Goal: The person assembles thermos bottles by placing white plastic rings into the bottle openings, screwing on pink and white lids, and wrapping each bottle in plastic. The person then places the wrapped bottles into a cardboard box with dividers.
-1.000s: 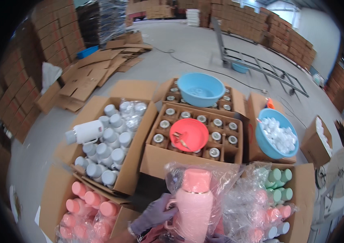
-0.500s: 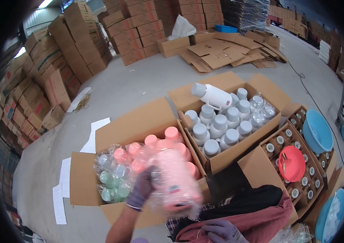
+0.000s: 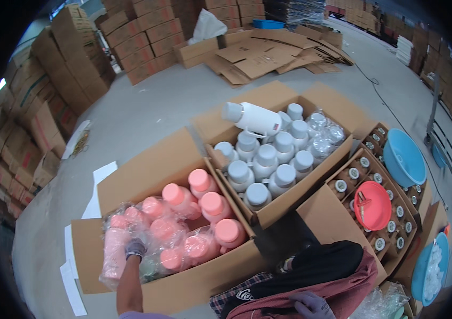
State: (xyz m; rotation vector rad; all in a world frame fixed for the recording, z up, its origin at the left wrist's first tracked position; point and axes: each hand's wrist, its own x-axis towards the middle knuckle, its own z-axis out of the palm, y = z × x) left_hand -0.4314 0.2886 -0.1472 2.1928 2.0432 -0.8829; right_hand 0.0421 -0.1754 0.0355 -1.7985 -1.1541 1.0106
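Observation:
My left hand [image 3: 136, 248], in a purple-grey glove, is closed on a pink vacuum flask [image 3: 114, 255] wrapped in clear plastic. That flask is at the left end of an open cardboard box [image 3: 86, 236], beside more pink flasks [image 3: 211, 204], some bagged and some bare. Part of a green-lidded bagged item [image 3: 153, 267] shows beneath my left forearm. My right hand [image 3: 312, 305], gloved too, rests on the maroon cloth [image 3: 268, 307] over my lap. Its fingers lie loosely apart, with nothing visible in them.
Right of the pink flasks, another open box [image 3: 284, 204] holds white flasks with grey lids; one white flask [image 3: 260, 120] lies across them. A red bowl [image 3: 375, 215] sits on a partitioned carton [image 3: 396, 255]. Blue basins [image 3: 420, 165] stand at right. Flattened cardboard [image 3: 268, 56] lies behind.
My left hand has carried the wrapped pink flask leftward and down into the box's left end, over the bagged green and grey lids. My right hand stays on my lap. The view has shifted.

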